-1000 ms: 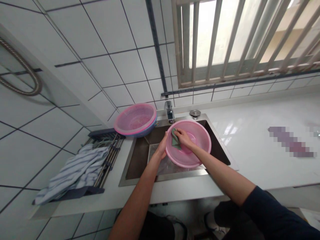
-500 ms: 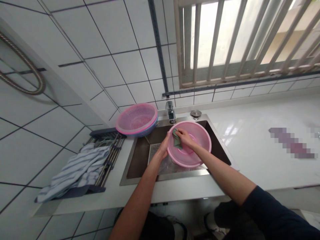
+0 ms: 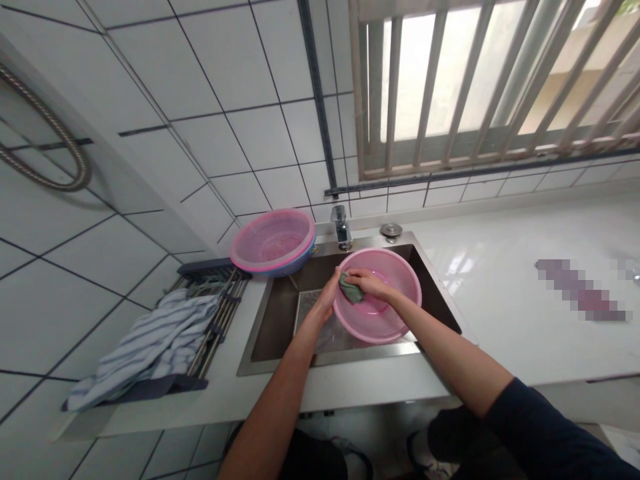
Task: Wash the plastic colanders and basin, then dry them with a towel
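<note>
— What is seen left of the sink (image 3: 277,327)?
— A striped towel (image 3: 150,347) is draped over a dark drying rack (image 3: 223,310), which is laid on the white counter (image 3: 500,320).
— And at the back?
— A pink colander (image 3: 273,240) is nested in a blue bowl (image 3: 300,261) at the sink's far left corner. A chrome tap (image 3: 341,225) is mounted just beside it, and a round metal plug (image 3: 391,231) is set near the tap.
— And above?
— The wall is covered in white tiles. A barred window (image 3: 475,80) is set into it, and a metal hose (image 3: 60,140) is looped at the far left.
</note>
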Available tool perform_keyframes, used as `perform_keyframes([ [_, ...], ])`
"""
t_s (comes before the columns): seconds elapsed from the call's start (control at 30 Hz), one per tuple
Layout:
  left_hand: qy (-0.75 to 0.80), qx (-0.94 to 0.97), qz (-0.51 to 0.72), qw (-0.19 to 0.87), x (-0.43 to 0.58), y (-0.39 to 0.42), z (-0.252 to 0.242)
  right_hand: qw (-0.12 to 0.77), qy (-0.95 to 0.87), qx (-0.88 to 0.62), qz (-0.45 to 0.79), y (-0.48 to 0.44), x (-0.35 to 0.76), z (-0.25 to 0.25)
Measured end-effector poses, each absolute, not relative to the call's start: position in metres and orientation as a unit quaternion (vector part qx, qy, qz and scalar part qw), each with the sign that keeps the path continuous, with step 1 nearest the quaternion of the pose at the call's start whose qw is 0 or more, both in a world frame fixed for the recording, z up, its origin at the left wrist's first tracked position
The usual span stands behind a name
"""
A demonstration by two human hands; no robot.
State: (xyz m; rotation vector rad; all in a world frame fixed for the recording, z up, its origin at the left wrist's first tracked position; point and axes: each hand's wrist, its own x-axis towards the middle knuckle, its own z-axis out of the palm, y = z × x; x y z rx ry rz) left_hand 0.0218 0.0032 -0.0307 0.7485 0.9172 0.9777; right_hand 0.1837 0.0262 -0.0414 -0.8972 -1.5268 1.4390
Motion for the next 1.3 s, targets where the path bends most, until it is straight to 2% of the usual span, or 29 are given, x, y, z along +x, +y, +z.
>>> perform_keyframes([
  [0.1, 0.401, 0.343, 0.459, 0.715, 0.027, 0.003, -0.027, 0.49, -0.568, -0.382, 0.539, 0.034, 0.188, -0.041],
  [0.17, 0.399, 0.339, 0.463, 0.716, 0.026, 0.003, -0.026, 0.498, -0.569, -0.38, 0.533, 0.033, 0.185, -0.041],
  [0.33, 0.451, 0.315, 0.449, 0.704, 0.015, 0.005, -0.03, 0.338, -0.649, -0.303, 0.611, 0.014, 0.17, -0.04],
  [0.4, 0.448, 0.314, 0.453, 0.704, 0.013, 0.005, -0.03, 0.325, -0.649, -0.301, 0.619, 0.011, 0.168, -0.04],
  [0.47, 0.429, 0.314, 0.45, 0.718, 0.014, 0.004, -0.028, 0.381, -0.627, -0.325, 0.597, 0.015, 0.171, -0.038],
  [0.6, 0.397, 0.321, 0.453, 0.731, 0.022, 0.003, -0.024, 0.553, -0.547, -0.399, 0.486, 0.032, 0.187, -0.034],
  [0.67, 0.391, 0.328, 0.459, 0.728, 0.024, 0.004, -0.025, 0.585, -0.525, -0.413, 0.46, 0.035, 0.19, -0.032],
  [0.73, 0.39, 0.331, 0.46, 0.726, 0.022, 0.005, -0.028, 0.548, -0.554, -0.394, 0.488, 0.031, 0.187, -0.031],
  [0.87, 0.42, 0.332, 0.44, 0.721, 0.011, 0.006, -0.035, 0.377, -0.657, -0.307, 0.577, 0.016, 0.17, -0.036],
  [0.93, 0.434, 0.334, 0.442, 0.711, 0.009, 0.006, -0.037, 0.364, -0.667, -0.299, 0.577, 0.015, 0.167, -0.039],
  [1.1, 0.411, 0.358, 0.472, 0.693, 0.023, 0.006, -0.034, 0.566, -0.553, -0.407, 0.456, 0.037, 0.185, -0.04],
  [1.17, 0.403, 0.373, 0.481, 0.684, 0.027, 0.005, -0.032, 0.587, -0.532, -0.422, 0.44, 0.041, 0.191, -0.038],
  [1.23, 0.413, 0.376, 0.496, 0.665, 0.025, 0.005, -0.032, 0.526, -0.576, -0.396, 0.484, 0.037, 0.19, -0.037],
  [1.3, 0.424, 0.368, 0.506, 0.655, 0.019, 0.006, -0.033, 0.407, -0.64, -0.341, 0.555, 0.028, 0.183, -0.038],
])
